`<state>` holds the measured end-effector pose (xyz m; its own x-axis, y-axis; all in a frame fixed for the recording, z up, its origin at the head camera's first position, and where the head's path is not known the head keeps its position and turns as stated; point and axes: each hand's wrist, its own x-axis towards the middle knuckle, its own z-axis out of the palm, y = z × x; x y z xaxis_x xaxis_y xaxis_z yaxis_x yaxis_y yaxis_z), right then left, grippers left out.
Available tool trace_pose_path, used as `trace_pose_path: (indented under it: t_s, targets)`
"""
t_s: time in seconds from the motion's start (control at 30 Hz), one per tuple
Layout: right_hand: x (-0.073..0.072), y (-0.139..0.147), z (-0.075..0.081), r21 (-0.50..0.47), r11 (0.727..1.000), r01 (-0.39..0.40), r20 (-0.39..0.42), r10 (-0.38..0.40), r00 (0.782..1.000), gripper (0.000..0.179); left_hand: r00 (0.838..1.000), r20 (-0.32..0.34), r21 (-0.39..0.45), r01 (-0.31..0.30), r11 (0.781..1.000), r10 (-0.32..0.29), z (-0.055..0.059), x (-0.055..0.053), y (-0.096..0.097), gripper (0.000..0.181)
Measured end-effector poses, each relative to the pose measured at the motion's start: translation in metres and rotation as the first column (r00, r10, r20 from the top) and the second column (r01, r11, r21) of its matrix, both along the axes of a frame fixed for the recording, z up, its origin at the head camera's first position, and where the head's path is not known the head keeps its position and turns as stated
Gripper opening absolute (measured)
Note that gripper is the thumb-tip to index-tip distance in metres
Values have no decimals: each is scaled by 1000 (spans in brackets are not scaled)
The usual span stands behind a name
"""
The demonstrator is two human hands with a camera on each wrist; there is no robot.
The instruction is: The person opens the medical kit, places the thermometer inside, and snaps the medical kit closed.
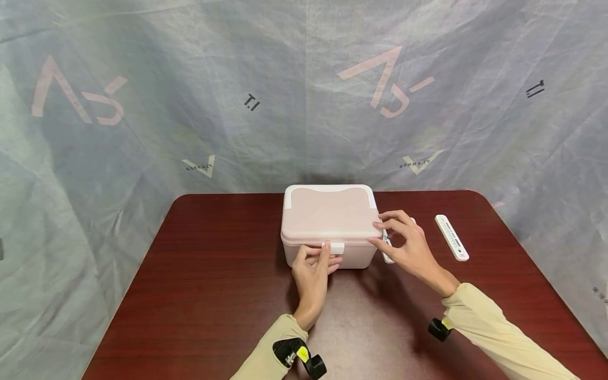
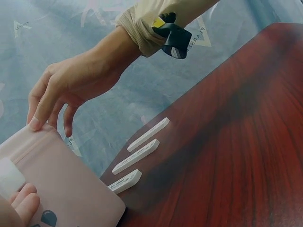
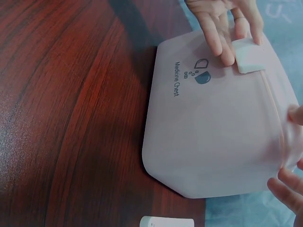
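Left hand [image 1: 311, 282] at the latch [image 1: 338, 248], right hand [image 1: 409, 244] at the lid corner

The dark red desk [image 1: 214, 274] carries a pale pink medicine chest [image 1: 356, 258] near its far edge, straight ahead of the person. The chest's long axis runs left to right, its front facing the arms. The closed lid [image 1: 330, 214] hides whatever is inside.

The left hand is the nearer one to the white latch, which sits mid-front at the lid seam: its thumb and forefinger pinch the latch's left end, with other fingertips just below against the chest's front. The right hand is half spread around the lid's front right corner, thumb and fingertips touching it lightly.

Three slim white sticks [image 1: 452, 237] lie right of the chest, outside it, roughly parallel and pointing away from the person; their kind is unclear. Smallest is the front's "Medicine Chest" lettering [image 3: 177, 79], beside a capsule emblem [image 3: 203, 77].
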<state>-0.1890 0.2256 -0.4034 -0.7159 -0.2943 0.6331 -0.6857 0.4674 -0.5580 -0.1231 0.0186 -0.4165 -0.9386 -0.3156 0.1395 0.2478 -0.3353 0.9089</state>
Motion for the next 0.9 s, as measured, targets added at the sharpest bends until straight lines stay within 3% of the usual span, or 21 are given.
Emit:
trace_pose_path:
  t_s: [0.1, 0.23, 0.37, 0.5, 0.67, 0.8, 0.9]
  targets:
    - [5, -3, 6, 0, 1000, 8, -20, -8, 1000, 32, 1000, 0, 6, 4, 1000, -4, -2, 0, 1, 25]
    - [17, -10, 20, -15, 1000, 2, -52, -3, 999, 34, 1000, -2, 13, 15, 1000, -15, -14, -4, 2, 27]
    - [22, -14, 27, -25, 1000, -8, -42, 7, 999, 32, 999, 23, -21, -23, 1000, 23, -25, -6, 4, 29]
    - [15, -12, 19, -17, 1000, -10, -45, 9, 999, 33, 996, 72, -5, -59, 998, 60, -25, -4, 7, 32]
    - [2, -4, 5, 1, 1000, 4, -21, -4, 1000, 32, 991, 116, 125, -79, 989, 65, -23, -6, 11, 34]
    - [0, -1, 2, -3, 1000, -1, -23, 1, 1000, 32, 984, 164, 203, -105, 973, 72, -20, -10, 13, 33]
    - [-1, -3, 2, -9, 1000, -2, -20, 2, 1000, 32, 981, 176, 218, -123, 968, 85, -18, -12, 12, 32]
